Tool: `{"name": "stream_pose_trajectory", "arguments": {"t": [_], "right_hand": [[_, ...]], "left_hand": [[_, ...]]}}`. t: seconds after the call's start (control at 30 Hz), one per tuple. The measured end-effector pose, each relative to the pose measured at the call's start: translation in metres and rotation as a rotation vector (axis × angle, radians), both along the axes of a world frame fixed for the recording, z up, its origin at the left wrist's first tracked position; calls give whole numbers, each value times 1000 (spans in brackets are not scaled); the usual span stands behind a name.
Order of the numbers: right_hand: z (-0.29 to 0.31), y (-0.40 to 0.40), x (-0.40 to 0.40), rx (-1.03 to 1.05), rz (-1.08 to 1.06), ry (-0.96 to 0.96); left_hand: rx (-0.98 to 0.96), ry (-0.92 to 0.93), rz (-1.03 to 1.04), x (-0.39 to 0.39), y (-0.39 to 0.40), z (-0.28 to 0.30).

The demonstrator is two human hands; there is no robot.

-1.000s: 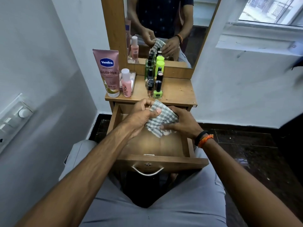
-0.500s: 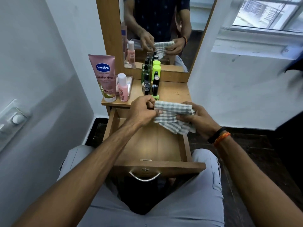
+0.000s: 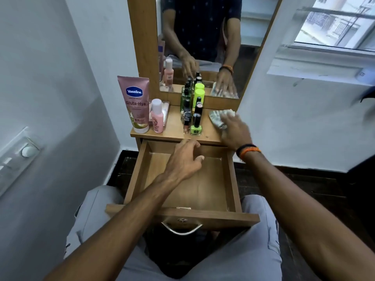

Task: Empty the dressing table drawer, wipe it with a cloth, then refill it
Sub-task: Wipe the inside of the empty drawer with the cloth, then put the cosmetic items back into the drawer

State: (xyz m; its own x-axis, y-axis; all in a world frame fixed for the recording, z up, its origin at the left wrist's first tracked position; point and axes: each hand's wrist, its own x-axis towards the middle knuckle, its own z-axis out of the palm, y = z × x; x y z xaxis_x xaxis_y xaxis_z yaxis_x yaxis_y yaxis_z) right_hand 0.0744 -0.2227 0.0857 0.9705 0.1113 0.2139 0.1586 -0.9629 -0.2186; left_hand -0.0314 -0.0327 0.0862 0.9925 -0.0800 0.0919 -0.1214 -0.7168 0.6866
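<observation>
At the dressing table's right rear corner, the right hand (image 3: 233, 130) presses the checked grey cloth (image 3: 220, 117) flat, seemingly parking it. Over the bare open wooden drawer (image 3: 231, 179), the left hand (image 3: 183, 162) reaches, fingers relaxed and holding nothing, toward the bottles (image 3: 191, 116), likely to start refilling.

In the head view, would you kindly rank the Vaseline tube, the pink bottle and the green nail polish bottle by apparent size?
1. Vaseline tube
2. pink bottle
3. green nail polish bottle, though it looks close to the pink bottle in height.
</observation>
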Motion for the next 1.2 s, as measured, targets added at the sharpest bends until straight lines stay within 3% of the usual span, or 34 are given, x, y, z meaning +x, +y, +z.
{"name": "stream_pose_trajectory", "arguments": {"t": [0.1, 0.53, 0.73, 0.83, 0.9, 1.07, 1.2], "right_hand": [[-21, 7, -3, -75, 28, 169], [-13, 10, 27, -72, -30, 215], [-9, 16, 23, -197, -45, 132], [-3, 18, 17, -275, -53, -51], [-1, 17, 19, -211, -64, -137], [-15, 11, 36, -97, -19, 98], [-17, 2, 43, -66, 36, 138]], "left_hand": [[91, -16, -8, -7, 10, -11], [131, 15, -31, -26, 32, -33], [133, 4, -31, -26, 37, -35], [133, 7, -35, -29, 38, -42], [128, 15, -33, -31, 38, -45], [125, 29, -34, -33, 40, -49], [125, 43, -28, -36, 42, -52]]}}
